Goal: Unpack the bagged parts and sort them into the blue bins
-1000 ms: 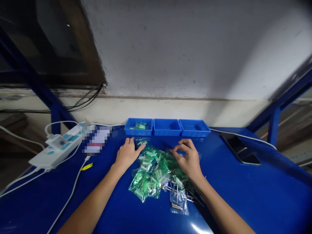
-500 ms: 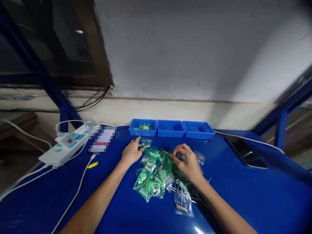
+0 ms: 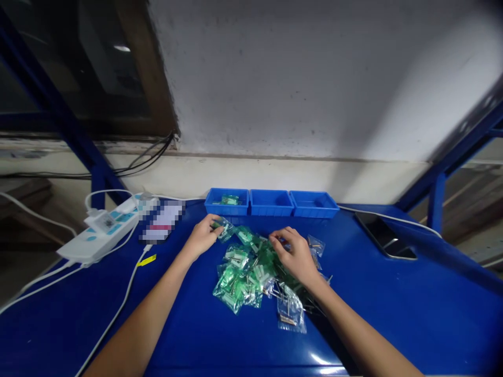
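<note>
My left hand (image 3: 203, 236) pinches a small clear packet (image 3: 223, 230) with green contents, just in front of the left blue bin (image 3: 227, 209). Beside it on the blue table lies a pile of green packets (image 3: 239, 283). My right hand (image 3: 293, 251) is over the right part of the pile, thumb and fingertips drawn together; whatever they hold, if anything, is too small to make out. Near the pile's front edge rests a clear packet (image 3: 291, 314) with metal pieces. Green packets lie inside the left bin.
A middle bin (image 3: 271, 210) and a right bin (image 3: 314, 212) stand beside the left one. On the left are a white power strip (image 3: 88, 241), a pixelated phone (image 3: 161, 222), cables and a yellow tag (image 3: 146, 260). A dark phone (image 3: 385, 236) lies at the right.
My left hand has closed on a packet and drawn it slightly to the left, off the pile's back edge. My right hand has stayed over the pile, its fingers still together.
</note>
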The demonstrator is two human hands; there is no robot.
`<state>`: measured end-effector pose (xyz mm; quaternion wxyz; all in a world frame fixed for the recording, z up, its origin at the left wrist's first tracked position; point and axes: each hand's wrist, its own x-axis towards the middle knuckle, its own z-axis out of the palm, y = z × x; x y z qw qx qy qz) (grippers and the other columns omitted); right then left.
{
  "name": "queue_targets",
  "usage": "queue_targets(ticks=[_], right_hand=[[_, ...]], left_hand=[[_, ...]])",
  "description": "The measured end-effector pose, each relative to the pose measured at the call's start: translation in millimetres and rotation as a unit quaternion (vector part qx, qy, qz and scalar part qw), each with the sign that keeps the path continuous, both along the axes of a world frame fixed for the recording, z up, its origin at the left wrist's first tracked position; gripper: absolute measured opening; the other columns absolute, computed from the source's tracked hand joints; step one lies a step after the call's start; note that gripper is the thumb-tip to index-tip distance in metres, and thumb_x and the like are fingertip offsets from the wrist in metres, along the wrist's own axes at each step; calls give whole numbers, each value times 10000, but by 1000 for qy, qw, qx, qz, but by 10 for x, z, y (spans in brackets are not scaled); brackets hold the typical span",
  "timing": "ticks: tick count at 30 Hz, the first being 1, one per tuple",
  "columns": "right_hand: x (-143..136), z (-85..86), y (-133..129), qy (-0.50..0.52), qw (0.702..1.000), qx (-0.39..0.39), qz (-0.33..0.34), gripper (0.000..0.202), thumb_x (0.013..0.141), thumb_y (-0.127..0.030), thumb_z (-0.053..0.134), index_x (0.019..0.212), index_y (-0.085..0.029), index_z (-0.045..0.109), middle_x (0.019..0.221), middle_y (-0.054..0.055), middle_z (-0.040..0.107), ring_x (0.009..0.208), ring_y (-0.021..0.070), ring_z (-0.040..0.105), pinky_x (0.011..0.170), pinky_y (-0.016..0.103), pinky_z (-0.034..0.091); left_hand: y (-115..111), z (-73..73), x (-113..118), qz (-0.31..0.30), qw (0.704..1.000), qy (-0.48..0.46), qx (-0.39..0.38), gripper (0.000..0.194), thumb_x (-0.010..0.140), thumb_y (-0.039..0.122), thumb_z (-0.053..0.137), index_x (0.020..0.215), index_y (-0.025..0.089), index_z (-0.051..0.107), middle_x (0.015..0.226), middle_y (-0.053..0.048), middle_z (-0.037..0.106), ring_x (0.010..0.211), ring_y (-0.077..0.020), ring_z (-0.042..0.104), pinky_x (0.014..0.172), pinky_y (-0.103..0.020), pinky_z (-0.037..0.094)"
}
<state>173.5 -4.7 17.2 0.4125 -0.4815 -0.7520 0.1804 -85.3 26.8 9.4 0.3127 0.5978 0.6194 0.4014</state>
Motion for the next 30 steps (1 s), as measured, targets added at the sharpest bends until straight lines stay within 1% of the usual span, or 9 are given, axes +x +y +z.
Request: queue_targets(ticks=[3,6,9,12,15,18,25,27,30], right_hand=[[-42,36,-68,32,999,9,4,173,871,-303,492,858,-195,626,807,47,628,770,192,571,693,310,432],[-88,73,-149,61,998,-16,21,222,862,-345,517,992,-187,602,847,50,635,768,182,582,671,290,443],[-122,105,-200,81,995,-34,39,274,842,-356,548,1052,-182,575,831,36,630,730,165,573,657,273,441],[-129,130,-206,93,994,-37,49,159,849,-321,532,846,-179,603,731,12,597,658,138,539,622,250,415],[-119,148,-196,102,992,-51,50,205,860,-289,504,699,-177,565,647,-8,543,599,119,496,570,231,376],[-114,161,-200,103,991,-57,59,199,860,-279,505,702,-173,560,642,-13,529,596,114,487,572,227,367],[-134,160,-223,102,991,-61,68,196,875,-286,490,735,-176,574,655,-7,548,609,119,496,573,223,371],[-136,155,-232,87,993,-44,70,195,878,-291,485,748,-181,578,673,1,561,625,128,511,592,235,382],[-135,144,-244,82,993,-32,73,186,875,-323,488,786,-188,582,715,17,591,653,143,535,610,249,400]], left_hand=[[-105,147,163,21,994,-89,64,236,747,370,573,866,167,560,707,5,553,559,-115,515,501,-216,418],[-267,272,387,16,985,-118,128,190,784,355,577,787,168,543,618,40,508,465,-73,435,463,-188,368],[-434,312,603,-34,982,-150,111,190,821,355,563,783,174,521,549,65,471,406,-55,402,416,-173,320],[-537,292,734,-84,981,-160,66,208,853,374,532,796,174,526,502,79,428,371,-51,407,407,-171,323],[-553,266,763,-101,980,-162,48,220,863,391,521,836,174,547,490,80,421,358,-57,429,398,-174,320],[-529,263,743,-96,979,-173,42,222,862,394,528,875,177,568,475,80,423,346,-50,402,387,-170,291],[-530,261,766,-80,966,-247,-16,243,850,405,544,769,176,537,551,82,364,354,-15,279,360,-169,191],[-533,233,775,-69,965,-253,-20,258,854,413,535,745,180,516,539,83,349,360,-24,284,367,-174,198],[-530,199,766,-48,977,-206,8,254,874,417,500,761,189,517,463,83,368,385,-64,371,422,-184,286]])
